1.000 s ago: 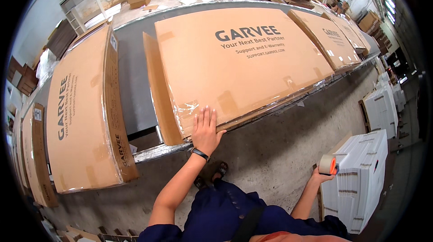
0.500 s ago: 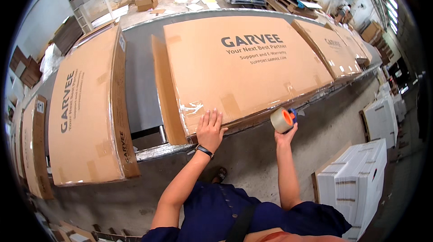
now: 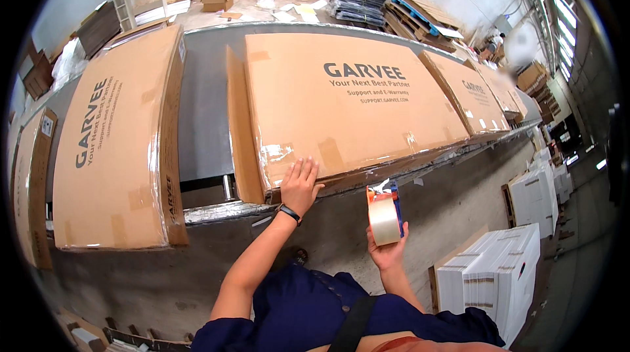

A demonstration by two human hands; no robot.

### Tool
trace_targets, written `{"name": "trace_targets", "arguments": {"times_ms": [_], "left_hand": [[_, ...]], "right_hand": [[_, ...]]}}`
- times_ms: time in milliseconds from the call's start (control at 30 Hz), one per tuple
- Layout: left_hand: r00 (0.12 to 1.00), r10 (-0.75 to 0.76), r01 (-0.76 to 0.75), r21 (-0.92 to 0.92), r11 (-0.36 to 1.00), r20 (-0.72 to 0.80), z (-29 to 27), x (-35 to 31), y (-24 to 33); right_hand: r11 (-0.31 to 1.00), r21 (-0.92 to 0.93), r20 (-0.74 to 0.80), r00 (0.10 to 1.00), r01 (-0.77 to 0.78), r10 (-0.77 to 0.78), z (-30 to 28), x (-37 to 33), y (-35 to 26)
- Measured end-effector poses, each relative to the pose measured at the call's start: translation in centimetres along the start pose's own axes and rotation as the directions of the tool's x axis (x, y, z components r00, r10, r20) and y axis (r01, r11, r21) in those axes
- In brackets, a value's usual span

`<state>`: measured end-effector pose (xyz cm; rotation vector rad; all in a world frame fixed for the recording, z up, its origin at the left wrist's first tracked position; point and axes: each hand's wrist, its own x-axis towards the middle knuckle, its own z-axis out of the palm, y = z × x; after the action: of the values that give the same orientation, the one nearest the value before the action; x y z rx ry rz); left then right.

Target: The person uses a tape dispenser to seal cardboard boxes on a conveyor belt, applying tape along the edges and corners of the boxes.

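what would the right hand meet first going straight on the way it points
With the tape dispenser leading, the right hand would probably meet the big carton, or the conveyor edge below it; depth is unclear.

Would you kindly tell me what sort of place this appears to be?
It is probably a packing area in a warehouse or factory: large cardboard boxes lie along what looks like a conveyor, and the person's right hand holds a tape dispenser.
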<state>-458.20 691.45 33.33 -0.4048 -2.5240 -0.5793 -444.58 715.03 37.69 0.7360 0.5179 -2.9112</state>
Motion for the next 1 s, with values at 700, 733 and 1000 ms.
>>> {"name": "trace_targets", "arguments": {"times_ms": [700,733,1000], "left_hand": [[0.990,-0.004,-0.010,-0.094,0.996,-0.144,0.4,-0.4,-0.4],[0.991,0.005,-0.020,-0.106,0.994,-0.134,0.2,-1.1,-0.1],[0.992,0.004,-0.025,-0.163,0.986,-0.129,-0.1,-0.5,-0.9]], "right_hand": [[-0.722,-0.568,0.444,0.886,0.395,0.136,19.7,12.8,1.2],[-0.724,-0.587,0.397,0.908,0.362,0.132,20.6,12.7,1.6],[-0.696,-0.661,0.321,0.944,0.281,0.076,19.6,11.6,2.6]]}}
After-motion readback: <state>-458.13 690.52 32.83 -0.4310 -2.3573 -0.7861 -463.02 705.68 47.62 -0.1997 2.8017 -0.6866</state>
